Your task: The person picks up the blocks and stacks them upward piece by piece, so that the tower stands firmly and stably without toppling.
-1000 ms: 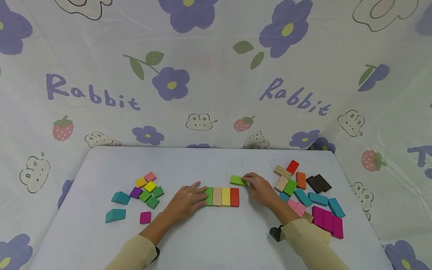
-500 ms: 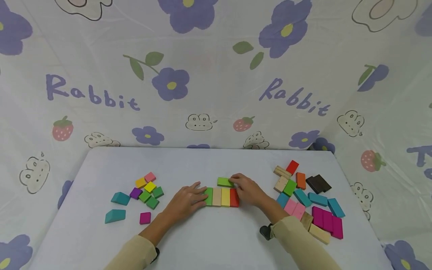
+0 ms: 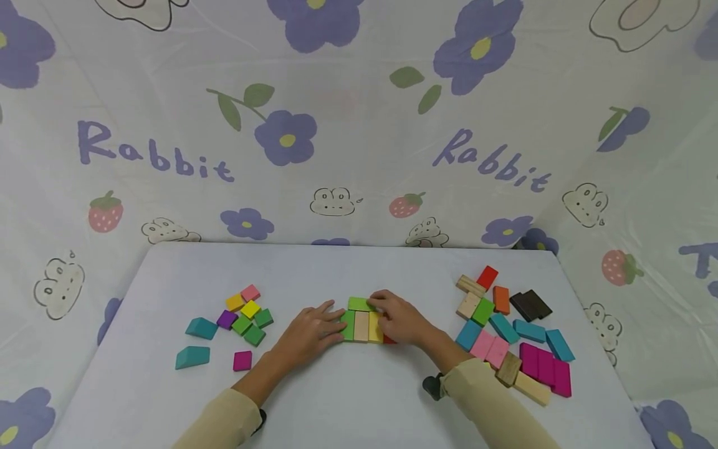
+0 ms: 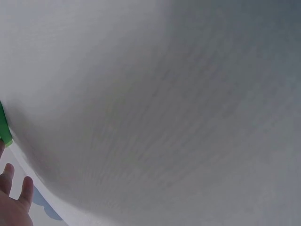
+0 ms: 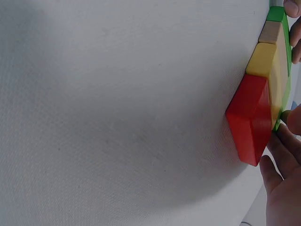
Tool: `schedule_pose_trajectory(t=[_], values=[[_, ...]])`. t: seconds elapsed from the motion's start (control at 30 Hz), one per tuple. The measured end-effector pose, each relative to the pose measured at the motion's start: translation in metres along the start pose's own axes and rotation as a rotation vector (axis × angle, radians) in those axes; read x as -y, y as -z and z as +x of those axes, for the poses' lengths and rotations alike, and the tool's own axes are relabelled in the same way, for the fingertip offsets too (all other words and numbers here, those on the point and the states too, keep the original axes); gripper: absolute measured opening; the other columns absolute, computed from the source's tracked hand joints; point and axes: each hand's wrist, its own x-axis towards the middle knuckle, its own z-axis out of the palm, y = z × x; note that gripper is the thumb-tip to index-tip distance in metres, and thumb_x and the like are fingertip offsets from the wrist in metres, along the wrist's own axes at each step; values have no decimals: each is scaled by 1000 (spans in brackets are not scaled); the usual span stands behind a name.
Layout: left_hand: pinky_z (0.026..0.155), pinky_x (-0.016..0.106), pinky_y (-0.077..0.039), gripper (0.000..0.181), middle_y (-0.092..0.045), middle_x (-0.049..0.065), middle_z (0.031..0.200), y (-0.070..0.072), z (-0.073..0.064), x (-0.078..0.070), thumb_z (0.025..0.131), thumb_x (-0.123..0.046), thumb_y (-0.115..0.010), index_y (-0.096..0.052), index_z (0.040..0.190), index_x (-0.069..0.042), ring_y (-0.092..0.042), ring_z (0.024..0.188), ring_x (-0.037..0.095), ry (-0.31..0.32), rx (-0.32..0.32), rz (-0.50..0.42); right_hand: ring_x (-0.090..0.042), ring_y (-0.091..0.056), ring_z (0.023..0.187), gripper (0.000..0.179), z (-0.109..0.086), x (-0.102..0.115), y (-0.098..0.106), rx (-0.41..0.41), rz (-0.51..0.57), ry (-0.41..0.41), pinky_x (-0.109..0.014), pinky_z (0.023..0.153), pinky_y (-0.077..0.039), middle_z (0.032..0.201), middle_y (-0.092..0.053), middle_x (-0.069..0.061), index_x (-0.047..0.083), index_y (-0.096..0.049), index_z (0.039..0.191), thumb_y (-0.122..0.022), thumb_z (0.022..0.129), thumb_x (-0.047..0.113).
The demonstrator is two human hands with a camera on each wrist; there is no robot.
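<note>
Room over tabletop between sleeves; block row beyond; left cluster, right cluster obstruct flanks.

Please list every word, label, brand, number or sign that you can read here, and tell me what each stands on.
"Rabbit": left part of the patterned backdrop, in purple.
"Rabbit": right part of the same backdrop, also purple.
Cut-off purple character: backdrop, right picture edge; too incomplete to read surely.
No lettering can be made out on the blocks.
</note>
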Motion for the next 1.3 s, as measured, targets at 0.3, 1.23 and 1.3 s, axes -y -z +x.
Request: schedule_pose_trajectory(t=[0.3,1.23,1.3], values=[[103,51,-46,35,-61,5,137,-1,1,1,92,-28,-73,-71,124,-14,-45,138,33,2,8,6,-26,-51,130,52,4,5,-4,17,-41,24,-44,107,-43,142,-51,-13,-1,-54,140,-50,89,2],[104,53,-44,33,-60,8,139,4,8,0,91,-27,-75,-72,119,-12,-43,140,32,19,69,22,-44,-43,132,42,-88,-105,74,-238,-101,-264,-59,100,-45,145,-50,-21,4,-52,142,-52,100,-1],[104,53,-44,33,-59,8,140,5,8,0,91,-28,-74,-72,120,-13,-42,140,31,15,73,30,-44,-46,129,41,-92,-111,74,-266,-126,-265,-59,97,-48,142,-53,-21,4,-53,141,-54,100,2]])
